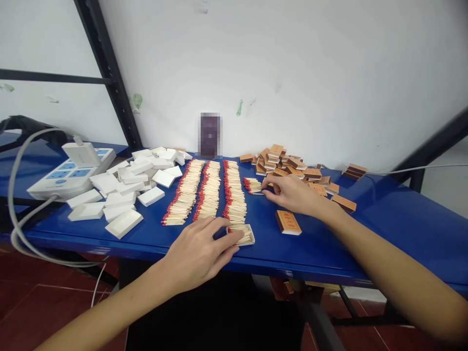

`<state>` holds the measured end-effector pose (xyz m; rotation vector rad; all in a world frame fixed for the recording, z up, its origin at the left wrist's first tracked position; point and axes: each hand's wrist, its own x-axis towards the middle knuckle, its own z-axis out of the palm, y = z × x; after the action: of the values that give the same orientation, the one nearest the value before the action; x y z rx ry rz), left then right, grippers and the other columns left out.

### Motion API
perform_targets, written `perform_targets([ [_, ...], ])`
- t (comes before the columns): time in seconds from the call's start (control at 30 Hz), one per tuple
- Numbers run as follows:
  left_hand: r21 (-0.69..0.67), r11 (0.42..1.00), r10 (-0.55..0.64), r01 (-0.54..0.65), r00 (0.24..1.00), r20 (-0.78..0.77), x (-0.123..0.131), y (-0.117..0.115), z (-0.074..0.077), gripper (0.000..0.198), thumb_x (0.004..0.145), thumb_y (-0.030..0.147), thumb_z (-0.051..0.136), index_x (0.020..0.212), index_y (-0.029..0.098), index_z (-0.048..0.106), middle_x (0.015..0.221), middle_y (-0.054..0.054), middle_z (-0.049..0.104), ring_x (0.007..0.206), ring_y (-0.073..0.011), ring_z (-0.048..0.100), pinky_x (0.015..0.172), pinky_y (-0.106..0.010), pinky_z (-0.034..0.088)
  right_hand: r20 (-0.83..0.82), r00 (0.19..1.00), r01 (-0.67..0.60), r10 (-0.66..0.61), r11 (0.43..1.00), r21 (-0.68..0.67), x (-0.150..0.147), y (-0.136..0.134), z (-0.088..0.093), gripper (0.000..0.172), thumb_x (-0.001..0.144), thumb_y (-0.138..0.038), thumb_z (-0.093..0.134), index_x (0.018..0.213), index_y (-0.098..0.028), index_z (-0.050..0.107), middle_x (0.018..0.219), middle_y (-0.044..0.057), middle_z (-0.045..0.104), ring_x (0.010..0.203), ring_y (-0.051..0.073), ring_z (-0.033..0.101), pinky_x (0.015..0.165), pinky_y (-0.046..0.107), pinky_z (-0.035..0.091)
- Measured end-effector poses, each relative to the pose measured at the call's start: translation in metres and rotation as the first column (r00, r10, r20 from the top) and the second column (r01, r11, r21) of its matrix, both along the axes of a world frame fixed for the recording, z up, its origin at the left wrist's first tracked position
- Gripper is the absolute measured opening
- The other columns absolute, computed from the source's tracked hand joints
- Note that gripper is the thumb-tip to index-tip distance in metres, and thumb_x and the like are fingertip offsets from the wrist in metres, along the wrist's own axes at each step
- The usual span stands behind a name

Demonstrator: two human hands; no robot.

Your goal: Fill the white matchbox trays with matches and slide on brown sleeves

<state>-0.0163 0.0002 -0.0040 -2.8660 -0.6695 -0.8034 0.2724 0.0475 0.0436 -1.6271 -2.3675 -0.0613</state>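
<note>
My left hand (199, 251) rests near the table's front edge, its fingers closed round the left side of an open white tray (244, 235) filled with matches. My right hand (290, 193) reaches further back and pinches a few red-tipped matches at a small loose bunch (252, 185). Three long rows of red-tipped matches (210, 192) lie side by side between the hands and the wall. A closed orange matchbox (288, 222) lies flat just in front of my right wrist.
A heap of empty white inner trays (126, 192) covers the left of the blue table (395, 219). Orange outer sleeves (283, 163) are piled at the back right. A white power strip (68, 173) with a grey cable sits far left. A blurred dark object (210, 135) stands against the wall.
</note>
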Motion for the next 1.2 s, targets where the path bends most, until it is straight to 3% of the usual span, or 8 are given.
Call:
perform_targets([
  [0.4,-0.01,1.0,-0.003,0.003,1.0,0.014,0.0,0.0,0.0,0.021,0.099,0.027,0.048,0.114,0.022,0.062,0.109,-0.008,0.063,0.088,-0.0224,0.064,0.076,-0.038,0.055,0.02,0.996,-0.081,0.082,0.996,-0.048,0.009,0.017,-0.012,0.024,0.093,-0.032,0.052,0.102,-0.02,0.07,0.081,0.005,0.069,0.071,0.019,0.059,0.063,0.028,0.037],
  [0.77,0.004,1.0,-0.013,0.013,1.0,0.023,0.001,-0.001,0.0,0.02,0.099,0.027,0.048,0.112,0.022,0.062,0.108,-0.008,0.063,0.088,-0.0226,0.064,0.076,-0.039,0.055,-0.022,0.997,-0.074,0.073,0.994,-0.076,0.01,0.018,-0.014,0.026,0.093,-0.032,0.05,0.103,-0.019,0.071,0.072,0.004,0.063,0.065,0.018,0.055,0.059,0.028,0.034],
  [1.03,0.019,1.0,-0.013,0.012,0.999,0.048,0.002,0.0,-0.001,0.021,0.098,0.026,0.051,0.117,0.02,0.058,0.108,-0.008,0.065,0.09,-0.0234,0.065,0.077,-0.04,0.056,-0.039,0.996,-0.084,0.081,0.993,-0.087,0.011,0.02,-0.015,0.023,0.093,-0.033,0.049,0.096,-0.019,0.068,0.069,0.003,0.061,0.063,0.017,0.053,0.059,0.028,0.033],
  [1.2,0.011,1.0,-0.002,0.001,0.998,0.067,0.002,-0.001,-0.001,0.03,0.098,0.028,0.053,0.126,0.019,0.052,0.112,-0.008,0.067,0.096,-0.0241,0.066,0.083,-0.039,0.056,-0.07,0.993,-0.102,0.09,0.978,-0.184,0.013,0.019,-0.016,0.025,0.095,-0.037,0.044,0.092,-0.018,0.06,0.083,0.007,0.064,0.07,0.019,0.056,0.063,0.029,0.037],
])
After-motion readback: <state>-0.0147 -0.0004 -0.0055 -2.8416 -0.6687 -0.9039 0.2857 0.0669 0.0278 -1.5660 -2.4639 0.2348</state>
